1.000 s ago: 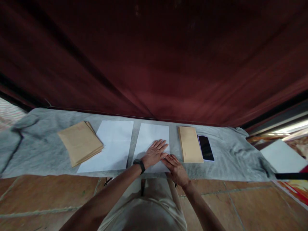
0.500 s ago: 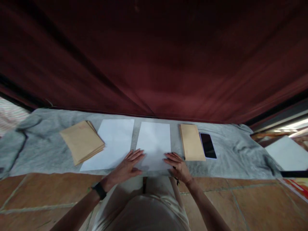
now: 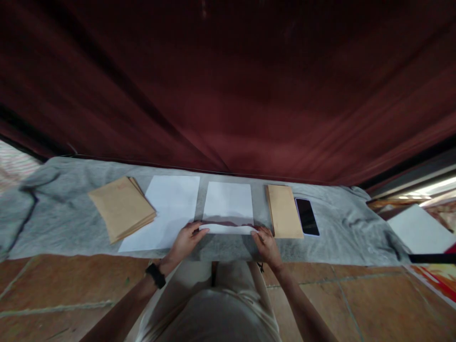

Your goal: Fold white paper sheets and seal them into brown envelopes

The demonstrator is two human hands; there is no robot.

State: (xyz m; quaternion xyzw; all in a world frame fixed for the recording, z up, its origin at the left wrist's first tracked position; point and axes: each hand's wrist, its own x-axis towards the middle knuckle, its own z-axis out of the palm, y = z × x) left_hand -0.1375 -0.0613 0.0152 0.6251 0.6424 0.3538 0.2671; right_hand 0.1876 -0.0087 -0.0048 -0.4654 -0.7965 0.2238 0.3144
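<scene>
A white sheet of paper [image 3: 228, 199] lies in front of me with its near edge lifted and curled over. My left hand [image 3: 187, 240] pinches the left end of that raised edge between thumb and fingers. At the right end, my right hand [image 3: 265, 242] grips the same edge in the same way. Beyond the fold, the far part of the sheet stays flat on the grey cloth [image 3: 221, 251].
To the left, more white paper [image 3: 171, 204] lies partly under a stack of brown envelopes [image 3: 123, 206]. On the right are narrower brown envelopes [image 3: 286, 211] and a phone [image 3: 307, 216]. A dark red curtain [image 3: 228, 104] hangs behind the cloth-covered surface.
Both hands lay flat on the sheet before. Now they hold its near edge, which has come up and folded away from me.
</scene>
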